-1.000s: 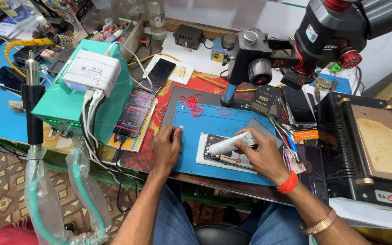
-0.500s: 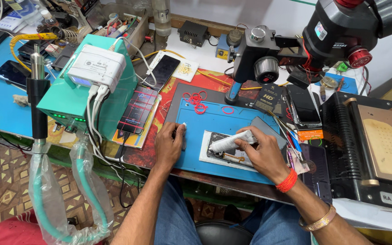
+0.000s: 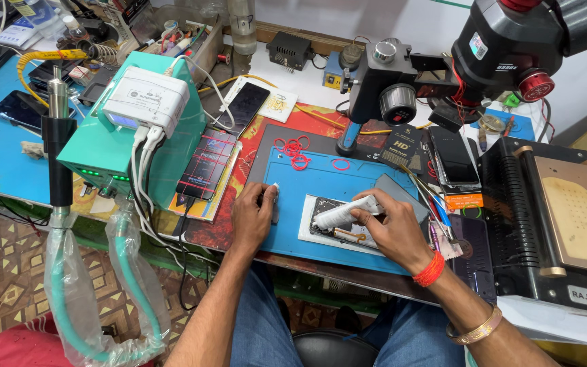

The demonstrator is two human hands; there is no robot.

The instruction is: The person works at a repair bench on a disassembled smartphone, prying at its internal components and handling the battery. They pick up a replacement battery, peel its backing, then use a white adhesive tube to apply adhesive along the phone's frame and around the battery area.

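Blue silicone work mat (image 3: 348, 183) under everything, prob. to keep small parts from sliding. Opened phone (image 3: 334, 228) lying flat on white sheet (image 3: 307, 234) at mat centre, near front edge of bench. Right hand (image 3: 385, 228) wrapped around white tube (image 3: 344, 214), fingers pressed tight on it, nozzle end angled down over phone's innards, likely for dabbing adhesive. Left hand (image 3: 253, 214) resting on mat just left of sheet, fingertips pinching small white bit (image 3: 274, 187); can't tell what it is. Red rubber bands (image 3: 293, 148) scattered at mat's far edge, out of the way. Microscope head (image 3: 511, 47) hanging above right side. Teal power unit (image 3: 130, 146) w/ cables to the left.
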